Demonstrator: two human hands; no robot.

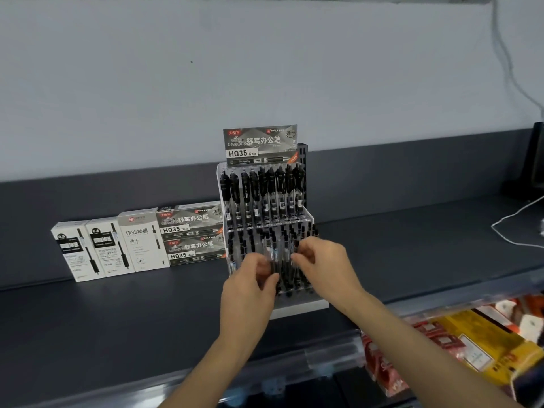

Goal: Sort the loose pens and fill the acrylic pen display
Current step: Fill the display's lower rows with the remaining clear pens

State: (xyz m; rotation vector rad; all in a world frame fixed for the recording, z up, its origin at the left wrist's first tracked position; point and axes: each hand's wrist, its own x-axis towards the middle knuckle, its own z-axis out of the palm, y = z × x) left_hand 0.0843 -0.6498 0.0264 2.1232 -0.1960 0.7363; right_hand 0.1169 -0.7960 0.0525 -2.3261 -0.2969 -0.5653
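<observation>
Both forearms reach in from the bottom of the head view. The person's left hand (253,278) and right hand (321,260) meet at the lower tier of the acrylic display (300,308), which stands on the dark shelf (117,319). The left hand's fingers are curled round a small bunch of clear pens (273,257) standing in that lower tier. The right hand's fingers are bent in a pinch right at the neighbouring pens, but it's blurry there, so can't tell whether it actually holds one. The upper tier is packed with a row of black pens (265,195), and an HQ35 box (260,144) is propped on top. White boxes (109,245) and two stacked grey boxes (191,234) sit just left of the display.

Handling-wise, these pens look light, stiff and smooth (so probably slippery as a bunch). The best hold is likely the upper barrel near the clip, one or two at a time. The display itself probably weighs little and acrylic is brittle, so jamming pens down hard could shove or tip it.
</observation>
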